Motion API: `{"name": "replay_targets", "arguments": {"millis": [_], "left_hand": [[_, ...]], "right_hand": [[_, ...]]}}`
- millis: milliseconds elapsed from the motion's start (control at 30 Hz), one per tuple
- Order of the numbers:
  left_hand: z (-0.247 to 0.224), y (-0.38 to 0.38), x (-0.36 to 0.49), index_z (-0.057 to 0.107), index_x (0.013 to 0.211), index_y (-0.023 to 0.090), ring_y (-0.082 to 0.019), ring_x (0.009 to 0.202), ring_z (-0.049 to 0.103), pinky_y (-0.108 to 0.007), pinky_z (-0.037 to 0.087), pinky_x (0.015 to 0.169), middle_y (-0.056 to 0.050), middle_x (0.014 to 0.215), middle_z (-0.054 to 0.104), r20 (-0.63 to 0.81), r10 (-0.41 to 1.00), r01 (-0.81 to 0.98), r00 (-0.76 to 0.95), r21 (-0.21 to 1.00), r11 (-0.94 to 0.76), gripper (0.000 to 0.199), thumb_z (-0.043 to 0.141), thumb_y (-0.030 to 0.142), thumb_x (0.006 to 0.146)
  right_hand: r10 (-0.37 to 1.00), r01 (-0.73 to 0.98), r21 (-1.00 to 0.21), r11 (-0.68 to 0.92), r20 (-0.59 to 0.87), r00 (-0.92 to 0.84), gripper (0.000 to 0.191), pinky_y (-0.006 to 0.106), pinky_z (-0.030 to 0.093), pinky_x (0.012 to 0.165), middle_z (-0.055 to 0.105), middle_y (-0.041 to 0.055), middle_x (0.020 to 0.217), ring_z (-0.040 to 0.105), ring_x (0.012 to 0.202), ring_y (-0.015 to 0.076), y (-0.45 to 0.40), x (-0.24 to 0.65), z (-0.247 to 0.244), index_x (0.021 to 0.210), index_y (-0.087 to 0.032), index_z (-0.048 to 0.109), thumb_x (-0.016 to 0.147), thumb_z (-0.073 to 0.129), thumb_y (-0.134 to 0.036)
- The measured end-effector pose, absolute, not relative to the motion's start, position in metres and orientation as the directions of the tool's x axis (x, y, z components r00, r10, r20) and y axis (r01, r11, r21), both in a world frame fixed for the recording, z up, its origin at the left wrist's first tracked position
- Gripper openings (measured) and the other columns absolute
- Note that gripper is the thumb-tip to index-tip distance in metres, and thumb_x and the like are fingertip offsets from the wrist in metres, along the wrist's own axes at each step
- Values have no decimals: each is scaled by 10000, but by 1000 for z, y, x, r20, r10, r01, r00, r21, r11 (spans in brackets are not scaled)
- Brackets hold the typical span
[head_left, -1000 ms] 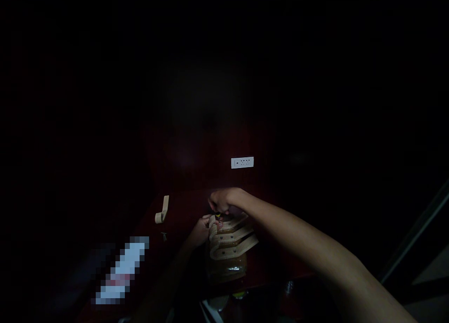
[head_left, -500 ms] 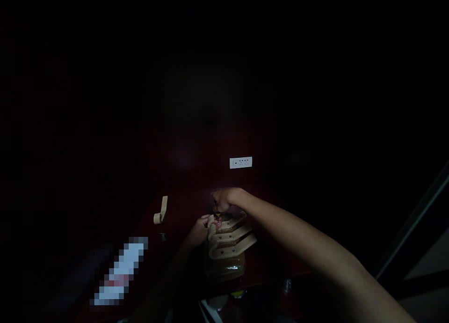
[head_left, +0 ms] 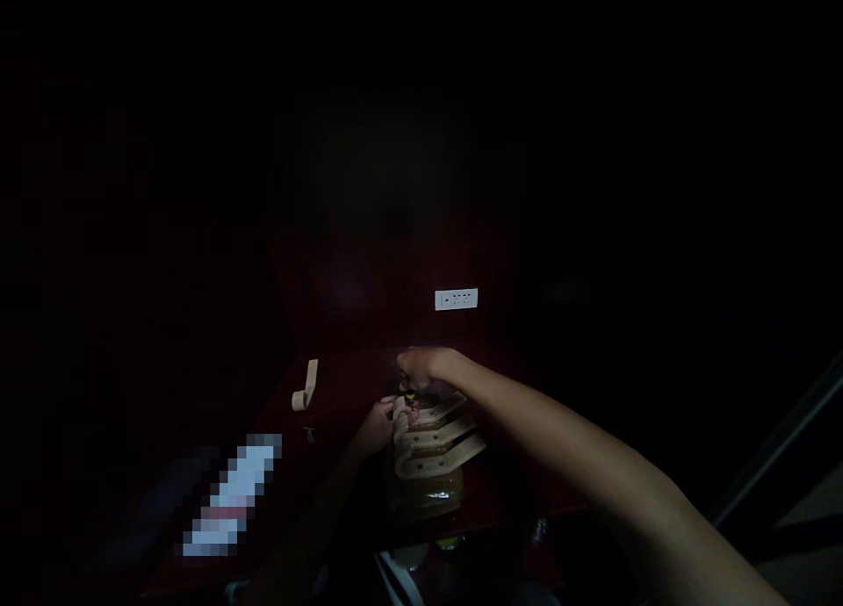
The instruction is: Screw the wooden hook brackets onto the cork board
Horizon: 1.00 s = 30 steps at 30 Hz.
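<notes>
Closed around a screwdriver (head_left: 409, 397) with a black and yellow handle, my right hand (head_left: 419, 368) is above the far end of a brown block (head_left: 421, 496) with a glossy wrap. Several pale wooden hooks (head_left: 443, 459) lie in a row across the block, dark screw heads showing in them. My left hand (head_left: 377, 426) grips the curled end of the farthest hook (head_left: 399, 406), its fingertips close to the screwdriver's lower end. The screwdriver's tip is too small and dark to make out.
On the dark red table, a loose wooden hook (head_left: 307, 387) lies to the left, with small screws (head_left: 309, 433) nearer me. A blurred-out pale rectangle (head_left: 234, 496) is at the front left. A white power socket (head_left: 457, 299) sits on the wall behind.
My right hand has turned slightly on the screwdriver, and more of the yellow band shows. The whole view has shifted a little; the left hand keeps its place on the hook.
</notes>
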<state>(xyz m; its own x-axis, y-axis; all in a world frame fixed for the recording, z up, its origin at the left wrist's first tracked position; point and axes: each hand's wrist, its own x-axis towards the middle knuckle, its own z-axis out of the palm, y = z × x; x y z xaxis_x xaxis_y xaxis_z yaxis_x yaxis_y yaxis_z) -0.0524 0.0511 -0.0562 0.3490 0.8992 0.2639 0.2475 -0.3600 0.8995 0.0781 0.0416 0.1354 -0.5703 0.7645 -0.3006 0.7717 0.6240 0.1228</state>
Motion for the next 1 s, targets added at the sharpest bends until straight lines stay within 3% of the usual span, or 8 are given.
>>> {"name": "replay_targets", "arguments": {"millis": [300, 467, 700, 1000], "left_hand": [[-59, 53, -52, 718, 751, 144, -203, 931, 573, -279, 475, 822, -92, 968, 647, 262, 897, 225, 357, 907, -355, 284, 698, 420, 689], [-56, 49, -51, 709, 728, 136, -185, 849, 577, -265, 483, 744, -80, 925, 645, 268, 897, 226, 352, 906, -359, 280, 695, 414, 694], [-52, 48, -50, 721, 753, 138, -199, 896, 575, -286, 483, 800, -94, 965, 637, 272, 899, 217, 343, 908, -358, 275, 705, 404, 686], [-58, 51, -51, 726, 792, 134, -204, 912, 582, -287, 484, 798, -102, 989, 625, 268, 900, 222, 343, 908, -355, 270, 703, 385, 696]], "right_hand": [[798, 816, 131, 564, -340, -497, 377, 253, 463, 575, 676, 171, 1060, 665, 872, 247, 41, 78, 134, 1054, -68, 659, 757, 592, -292], [758, 780, 91, 619, -329, -563, 518, 235, 457, 563, 667, 102, 1107, 656, 880, 224, 42, 80, 132, 1151, -148, 598, 649, 673, -247], [745, 772, 71, 631, -333, -579, 325, 232, 439, 547, 691, 131, 1030, 665, 808, 213, 39, 81, 135, 1016, -117, 668, 736, 610, -273], [795, 819, 92, 567, -323, -514, 321, 249, 455, 579, 710, 159, 918, 672, 780, 226, 39, 78, 136, 909, -74, 707, 777, 586, -341]]}}
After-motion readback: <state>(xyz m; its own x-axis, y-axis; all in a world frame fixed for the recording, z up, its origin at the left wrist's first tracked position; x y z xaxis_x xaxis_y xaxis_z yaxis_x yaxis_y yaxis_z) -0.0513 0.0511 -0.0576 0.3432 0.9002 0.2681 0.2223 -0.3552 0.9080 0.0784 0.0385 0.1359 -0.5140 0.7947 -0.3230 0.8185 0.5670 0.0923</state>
